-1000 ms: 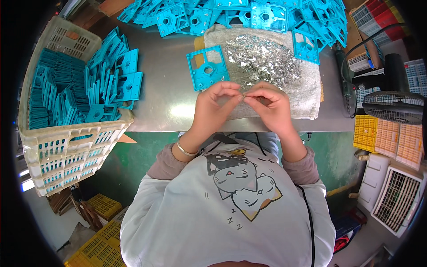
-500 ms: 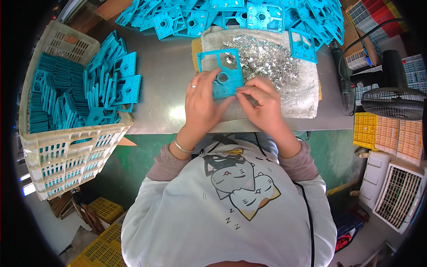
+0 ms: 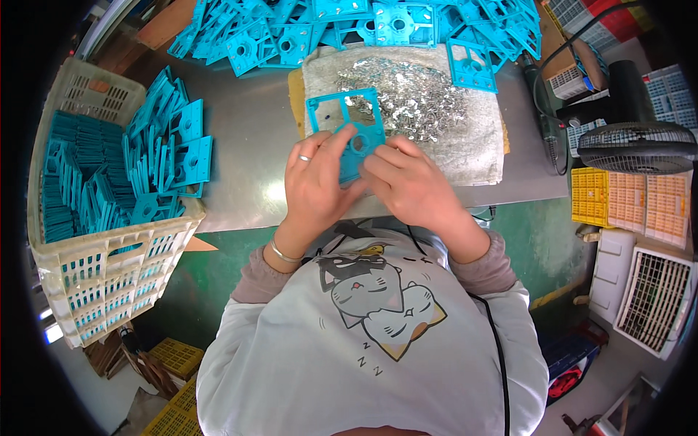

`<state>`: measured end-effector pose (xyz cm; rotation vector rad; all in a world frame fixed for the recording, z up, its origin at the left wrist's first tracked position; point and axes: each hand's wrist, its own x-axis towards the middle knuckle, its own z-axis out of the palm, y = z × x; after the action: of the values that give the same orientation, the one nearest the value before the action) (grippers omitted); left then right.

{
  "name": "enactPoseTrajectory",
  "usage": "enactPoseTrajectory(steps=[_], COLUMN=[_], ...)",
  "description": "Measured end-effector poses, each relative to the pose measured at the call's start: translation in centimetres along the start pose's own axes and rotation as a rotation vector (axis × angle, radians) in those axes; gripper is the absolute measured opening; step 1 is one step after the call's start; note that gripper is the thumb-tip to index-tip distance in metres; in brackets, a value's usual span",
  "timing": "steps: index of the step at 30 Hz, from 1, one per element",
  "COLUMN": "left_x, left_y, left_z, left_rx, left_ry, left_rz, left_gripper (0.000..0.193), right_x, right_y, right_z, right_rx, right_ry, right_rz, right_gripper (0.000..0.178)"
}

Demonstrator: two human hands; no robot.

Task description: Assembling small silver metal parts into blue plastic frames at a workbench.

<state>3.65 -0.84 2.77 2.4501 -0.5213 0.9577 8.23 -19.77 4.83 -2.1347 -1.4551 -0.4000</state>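
**Blue plastic frame, held in both hands over the bench**

Item: one flat blue plastic frame (image 3: 347, 131), rectangular, with window cut-outs and a round hole near its lower end. It sits above the near edge of the metal table (image 3: 247, 145), partly over the grey cloth (image 3: 465, 152), directly in front of the person.

Orientation: the long axis runs away from the body, leaning slightly left at the far end. The broad face is turned up toward the camera; the end with the round hole is nearest the person.

Left hand (image 3: 314, 185): closed partway around the frame's near left edge, fingers stretched over the face toward the round hole. It appears to steady the piece.

Right hand (image 3: 407, 182): fingers curled, tips bunched against the frame's lower right corner beside the hole. Whether they pinch a small part there cannot be told.

Placement, judged: the frame is held close and face up, likely so the hole stays in sight and within reach of both sets of fingertips.

Surroundings: a heap of small shiny metal bits (image 3: 407, 94) lies on the cloth just beyond the frame, within easy reach. More blue frames are heaped along the far edge of the table (image 3: 349, 22); others stand stacked in a white basket (image 3: 109, 261) at the left. A fan (image 3: 632, 138) stands at the right.
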Motion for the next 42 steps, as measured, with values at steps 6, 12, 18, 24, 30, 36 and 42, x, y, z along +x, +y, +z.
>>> enactPoseTrajectory(steps=[6, 12, 18, 24, 30, 36, 42], left_x=[-0.1, -1.1, -2.5, -2.3, -1.5, -1.4, -0.9], left_y=[-0.8, -3.0, -5.0, -4.3, -3.2, -0.8, 0.4], left_z=[1.1, 2.1, 3.4, 3.3, 2.6, 3.0, 4.7], left_rx=[-0.151, -0.127, -0.077, -0.019, 0.010, -0.040, -0.059], left_ry=[-0.001, -0.055, -0.054, -0.033, -0.003, -0.049, -0.220], left_rz=[-0.225, -0.350, -0.437, -0.413, -0.266, -0.128, -0.006], left_gripper=[0.081, 0.087, 0.082, 0.078, 0.067, 0.019, 0.018], right_x=[-0.3, -4.6, -6.2, -6.5, -6.6, -6.5, -6.7], right_y=[1.6, 12.6, 16.7, 16.9, 17.2, 17.4, 17.1], right_z=[0.0, -0.4, -2.0, -2.5, -2.6, -2.7, -2.3], right_rx=[0.112, -0.349, -0.557, -0.672, -0.674, -0.646, -0.587], right_ry=[0.083, 0.409, 0.211, 0.086, 0.160, 0.102, 0.148], right_rz=[0.060, 0.551, 0.506, 0.401, 0.296, 0.297, 0.355], right_gripper=[0.016, 0.010, 0.015, 0.017, 0.004, 0.003, 0.005])
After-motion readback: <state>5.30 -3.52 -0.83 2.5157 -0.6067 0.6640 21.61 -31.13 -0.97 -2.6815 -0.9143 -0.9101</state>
